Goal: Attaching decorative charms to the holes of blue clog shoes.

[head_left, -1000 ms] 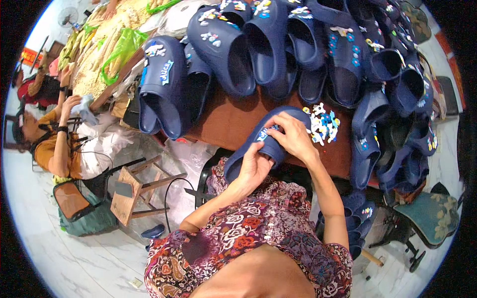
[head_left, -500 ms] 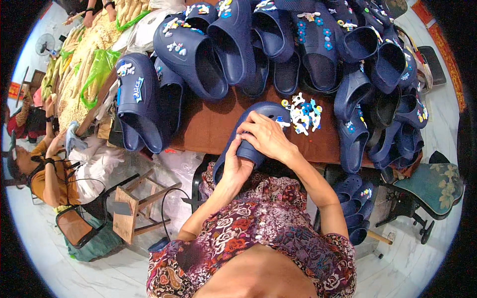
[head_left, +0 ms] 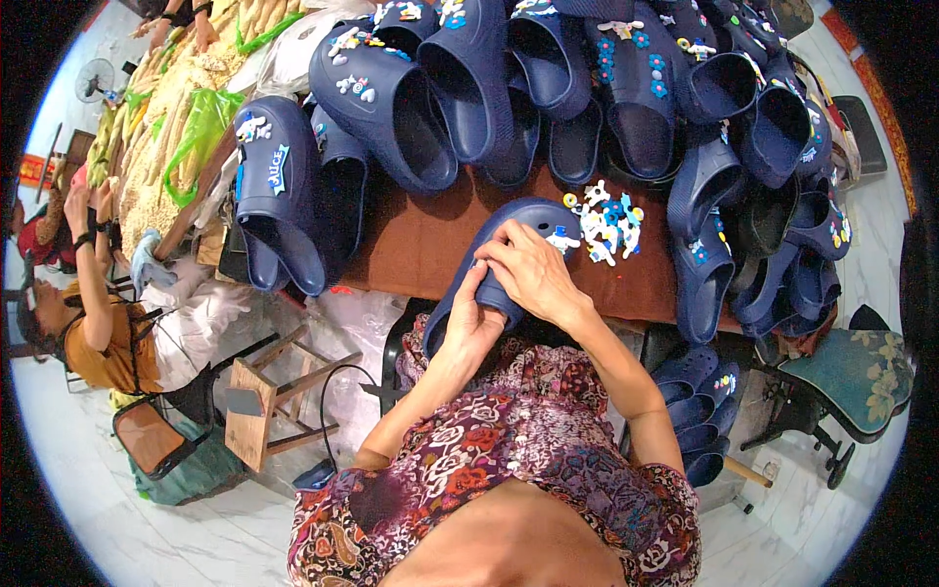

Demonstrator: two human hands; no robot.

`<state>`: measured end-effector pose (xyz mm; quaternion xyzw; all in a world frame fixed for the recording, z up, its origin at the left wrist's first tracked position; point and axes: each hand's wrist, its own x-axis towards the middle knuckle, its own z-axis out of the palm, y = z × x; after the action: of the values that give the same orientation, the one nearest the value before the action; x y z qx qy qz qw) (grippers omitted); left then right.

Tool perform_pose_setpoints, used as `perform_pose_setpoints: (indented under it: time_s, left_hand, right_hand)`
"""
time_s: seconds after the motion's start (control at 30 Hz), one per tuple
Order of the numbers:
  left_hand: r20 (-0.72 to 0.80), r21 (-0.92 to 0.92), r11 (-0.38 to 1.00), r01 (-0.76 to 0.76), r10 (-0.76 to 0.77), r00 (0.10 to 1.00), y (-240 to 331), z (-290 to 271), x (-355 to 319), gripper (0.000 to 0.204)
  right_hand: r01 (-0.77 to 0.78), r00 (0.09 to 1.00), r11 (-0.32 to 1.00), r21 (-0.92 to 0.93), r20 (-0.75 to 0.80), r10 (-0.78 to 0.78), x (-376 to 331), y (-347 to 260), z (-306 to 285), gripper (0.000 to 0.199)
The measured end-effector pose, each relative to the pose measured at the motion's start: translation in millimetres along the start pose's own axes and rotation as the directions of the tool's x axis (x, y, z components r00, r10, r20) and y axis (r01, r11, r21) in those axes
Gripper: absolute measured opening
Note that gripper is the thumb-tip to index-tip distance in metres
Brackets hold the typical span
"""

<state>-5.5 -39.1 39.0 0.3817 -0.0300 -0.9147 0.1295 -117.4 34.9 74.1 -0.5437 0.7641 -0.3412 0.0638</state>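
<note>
A navy blue clog is held at the table's near edge, its toe pointing away from me. My left hand grips it, with fingers inside the opening and the thumb on top. Over the upper, my right hand has its fingertips pressed together beside the left thumb; whatever they pinch is hidden. One white-and-blue charm sits on the clog's right side, near my right knuckles. Just right of the toe lies a small pile of white, blue and yellow charms on the brown tabletop.
Decorated navy clogs crowd the table's far side, with more clogs along the right. Further clogs rest below the right edge. A wooden stool and a seated person are at left. An office chair stands at right.
My view has shifted slightly. Both hands stay on the clog, with the right fingers still pressed on its upper. At left, the seated person's arms have risen.
</note>
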Motion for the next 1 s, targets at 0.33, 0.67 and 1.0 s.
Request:
perform_pose_setpoints:
  time_s: [0.33,0.67,1.0]
  left_hand:
    - [-0.043,-0.049,0.995,0.089,-0.091,0.995,7.0,0.2,1.6,0.027]
    - [-0.027,-0.039,0.998,0.043,-0.044,0.999,5.7,1.9,1.3,0.028]
    - [0.162,0.012,0.995,0.104,-0.104,0.981,7.9,-8.7,4.8,0.049]
  right_hand:
    - [-0.055,0.998,0.998,-0.042,-0.031,0.054,-8.2,-7.2,6.0,0.022]
    - [-0.061,0.989,0.998,0.035,-0.132,0.065,-17.2,-7.0,11.7,0.024]
    - [-0.305,0.891,0.923,0.236,-0.273,0.364,-70.3,-4.8,-6.0,0.015]
